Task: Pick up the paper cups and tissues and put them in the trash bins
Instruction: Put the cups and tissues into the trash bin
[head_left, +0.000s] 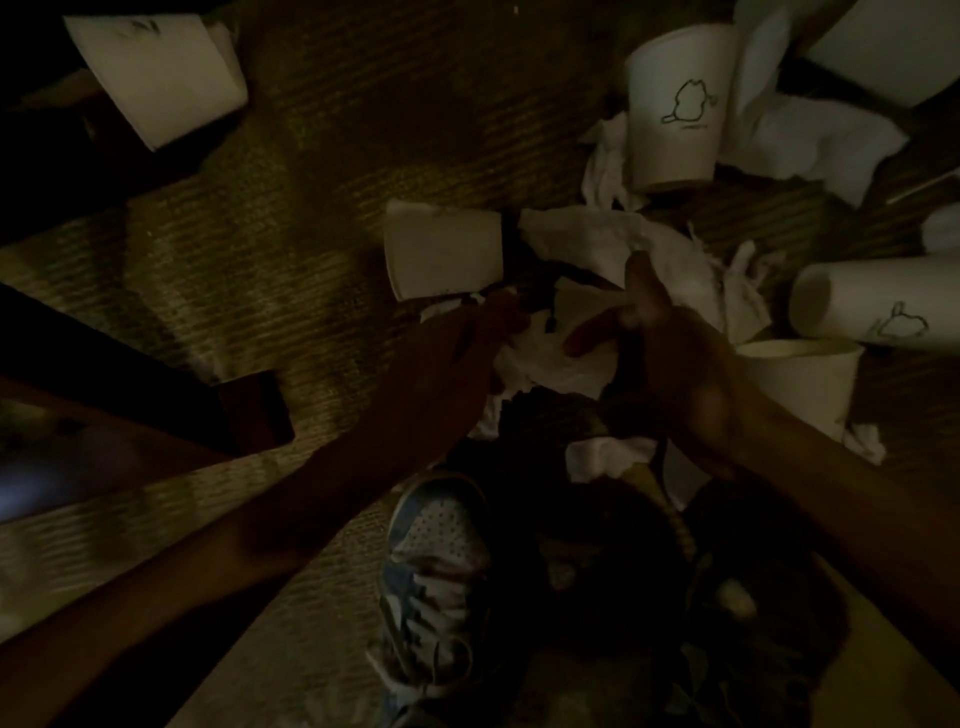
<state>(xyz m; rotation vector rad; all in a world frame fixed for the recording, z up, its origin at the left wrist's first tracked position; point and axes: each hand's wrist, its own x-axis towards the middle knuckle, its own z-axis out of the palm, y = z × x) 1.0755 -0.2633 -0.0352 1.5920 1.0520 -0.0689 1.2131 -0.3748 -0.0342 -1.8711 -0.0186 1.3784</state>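
Crumpled white tissue is pinched at its left edge by the left hand, fingers curled shut on the soft, wrinkled paper. Right hand is spread loosely open: one finger is laid across the tissue's right side, thumb raised, nothing gripped. Light is dim, so finer contact can't be resolved.

Just beyond the left fingertips, a plain paper cup is seen on its side, smooth tapered wall. Beyond the right thumb, a larger rumpled tissue sheet is spread flat. Right of the right hand, an upright cup is seen from above, rim round, touching or just beside the wrist. Past it a printed cup is lying down, line drawing on its wall. Well beyond the right fingers a second printed cup is lying with more tissue beside it. Far left of the left hand, another cup is lying tilted.

Everything is set on ribbed, woven carpet. Near the wrists a perforated sneaker is visible.
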